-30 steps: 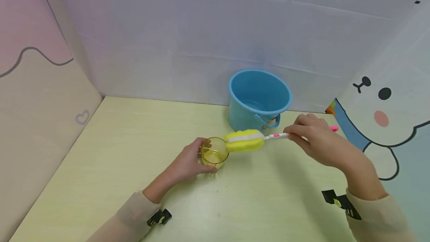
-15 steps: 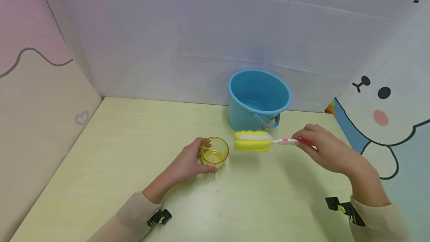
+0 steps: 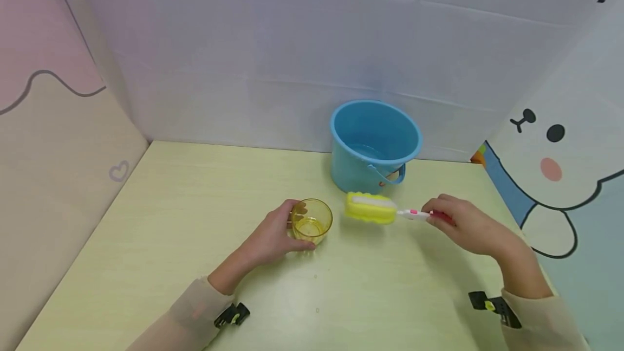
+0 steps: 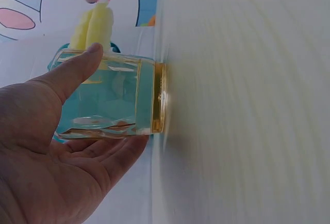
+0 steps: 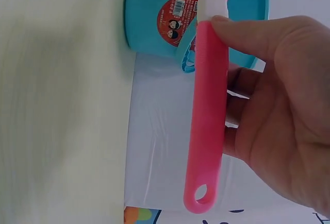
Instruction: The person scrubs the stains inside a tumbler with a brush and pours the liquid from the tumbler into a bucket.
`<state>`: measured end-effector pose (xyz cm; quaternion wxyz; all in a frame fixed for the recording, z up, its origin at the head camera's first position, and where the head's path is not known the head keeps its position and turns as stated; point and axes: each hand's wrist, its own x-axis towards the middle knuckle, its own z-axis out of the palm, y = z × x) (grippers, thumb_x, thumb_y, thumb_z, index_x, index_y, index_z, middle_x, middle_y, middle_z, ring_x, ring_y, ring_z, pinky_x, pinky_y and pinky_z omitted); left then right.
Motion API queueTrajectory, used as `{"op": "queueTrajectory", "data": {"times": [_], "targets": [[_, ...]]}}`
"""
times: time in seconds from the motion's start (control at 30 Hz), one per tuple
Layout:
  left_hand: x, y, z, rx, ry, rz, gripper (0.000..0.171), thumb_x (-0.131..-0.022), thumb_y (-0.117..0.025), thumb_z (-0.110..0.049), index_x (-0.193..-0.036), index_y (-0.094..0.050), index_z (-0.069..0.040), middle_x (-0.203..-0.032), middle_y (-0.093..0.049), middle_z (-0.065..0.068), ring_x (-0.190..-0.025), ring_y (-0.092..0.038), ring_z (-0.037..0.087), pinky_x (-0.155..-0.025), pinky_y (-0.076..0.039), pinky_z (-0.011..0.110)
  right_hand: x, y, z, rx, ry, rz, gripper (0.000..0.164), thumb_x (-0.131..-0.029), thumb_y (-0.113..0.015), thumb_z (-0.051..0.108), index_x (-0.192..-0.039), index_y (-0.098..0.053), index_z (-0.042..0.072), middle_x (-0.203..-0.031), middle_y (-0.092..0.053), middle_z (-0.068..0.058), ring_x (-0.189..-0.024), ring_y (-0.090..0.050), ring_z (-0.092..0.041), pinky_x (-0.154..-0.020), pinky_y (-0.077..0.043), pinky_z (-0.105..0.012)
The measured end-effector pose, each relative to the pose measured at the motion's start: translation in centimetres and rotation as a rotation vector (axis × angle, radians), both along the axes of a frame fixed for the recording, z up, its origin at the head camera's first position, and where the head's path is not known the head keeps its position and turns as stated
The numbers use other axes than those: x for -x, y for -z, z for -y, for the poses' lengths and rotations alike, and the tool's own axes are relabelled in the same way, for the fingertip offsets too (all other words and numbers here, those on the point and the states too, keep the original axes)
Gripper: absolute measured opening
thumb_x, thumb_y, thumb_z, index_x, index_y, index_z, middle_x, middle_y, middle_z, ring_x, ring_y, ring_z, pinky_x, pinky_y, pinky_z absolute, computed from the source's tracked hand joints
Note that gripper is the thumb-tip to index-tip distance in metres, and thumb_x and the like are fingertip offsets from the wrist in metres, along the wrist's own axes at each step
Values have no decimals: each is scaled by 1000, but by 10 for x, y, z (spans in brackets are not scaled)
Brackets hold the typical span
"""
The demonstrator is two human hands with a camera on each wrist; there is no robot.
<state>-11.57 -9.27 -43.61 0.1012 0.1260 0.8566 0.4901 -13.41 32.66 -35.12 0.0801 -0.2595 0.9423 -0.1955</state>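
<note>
The round, clear amber-yellow glass cup [image 3: 312, 227] is deepest in colour at its base [image 4: 159, 98]. The long yellow-and-white sponge brush [image 3: 382, 210] has a white band along its head [image 4: 98, 27], pink marks on its white neck [image 3: 407, 213] and a pink plastic handle [image 5: 207, 121]. The round light-blue plastic bucket [image 3: 356, 169] bears a red label [image 5: 172, 20] with a barcode. Faint grain patterns the flat pale-yellow tabletop [image 3: 219, 188].

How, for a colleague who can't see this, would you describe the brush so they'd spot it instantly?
Find the blue bucket at the back of the table. In front of it, the right hand holds the brush. Unlike the see-through amber glass in the left hand, it has a thick yellow-and-white head and a pink-and-white handle.
</note>
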Motion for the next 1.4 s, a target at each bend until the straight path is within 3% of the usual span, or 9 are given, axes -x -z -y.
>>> {"op": "queueTrajectory", "data": {"times": [0.33, 0.67, 1.4], "targets": [[0, 0, 0, 4, -2, 6, 90, -76, -100, -25, -148, -50, -7, -143, -61, 4, -127, -62, 31, -107, -52, 46, 8, 21, -6, -38, 27, 122, 16, -103, -71, 11, -118, -71, 14, -95, -60, 7, -86, -54, -15, -72, -53, -29], [1, 1, 0, 14, 4, 5, 89, -76, -100, -24, -148, -49, -8, -143, -61, 4, -127, -63, 30, -107, -53, 45, 14, 37, -11, -29, -6, 149, 13, -103, -69, 8, -114, -71, 16, -88, -57, 8, -82, -53, -14, -71, -48, -29], [1, 2, 0, -7, 1, 6, 90, -75, -100, -25, -148, -50, -8, -142, -61, 4, -125, -63, 30, -106, -53, 45, 19, 57, -3, -53, -20, 289, 9, -104, -68, 14, -111, -73, 18, -87, -60, 9, -80, -54, -12, -70, -47, -29]]}}
